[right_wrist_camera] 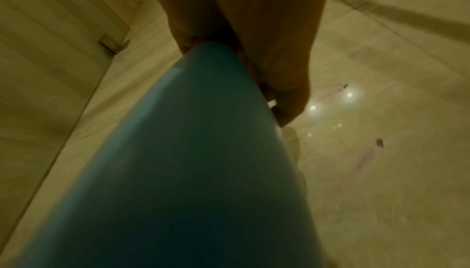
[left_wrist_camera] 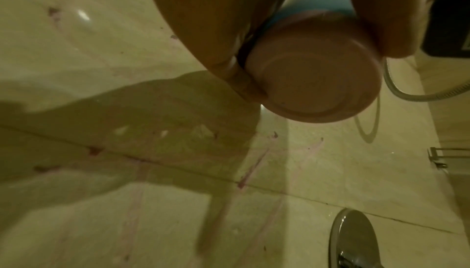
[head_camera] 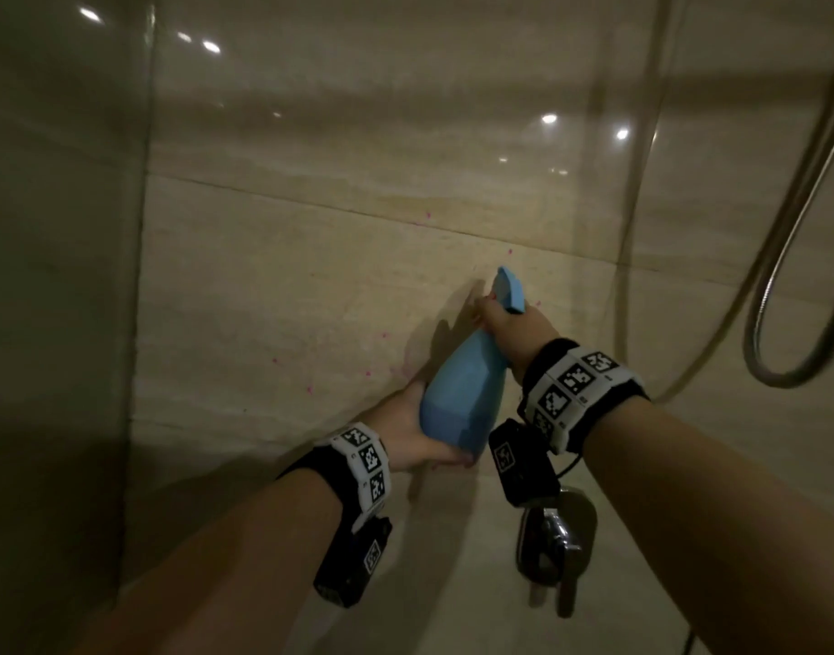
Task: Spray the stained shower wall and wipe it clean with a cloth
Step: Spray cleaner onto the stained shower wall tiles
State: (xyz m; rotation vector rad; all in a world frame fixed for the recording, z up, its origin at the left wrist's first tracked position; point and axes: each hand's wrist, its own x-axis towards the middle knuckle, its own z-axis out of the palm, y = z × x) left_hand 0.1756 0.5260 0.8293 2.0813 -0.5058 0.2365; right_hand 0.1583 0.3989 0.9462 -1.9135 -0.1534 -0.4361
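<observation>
A light blue spray bottle (head_camera: pixel 462 394) is held up close to the beige tiled shower wall (head_camera: pixel 287 300), nozzle end uppermost and toward the tiles. My right hand (head_camera: pixel 502 321) grips its neck under the spray head. My left hand (head_camera: pixel 405 425) cups the base, with the fingers curled round it (left_wrist_camera: pixel 315 83). Small pink stain spots (head_camera: pixel 382 335) dot the wall around the bottle. In the left wrist view, pink streaks (left_wrist_camera: pixel 254 167) run down the tiles. The bottle's body (right_wrist_camera: pixel 190 161) fills the right wrist view, with another stain (right_wrist_camera: pixel 379 143) beside it. No cloth is in view.
A metal shower hose (head_camera: pixel 783 229) loops down at the right. A chrome mixer handle (head_camera: pixel 557 536) juts from the wall below my right wrist. A glass panel (head_camera: pixel 61 276) closes the left side. A metal bracket (left_wrist_camera: pixel 442 157) sits on the wall at the right.
</observation>
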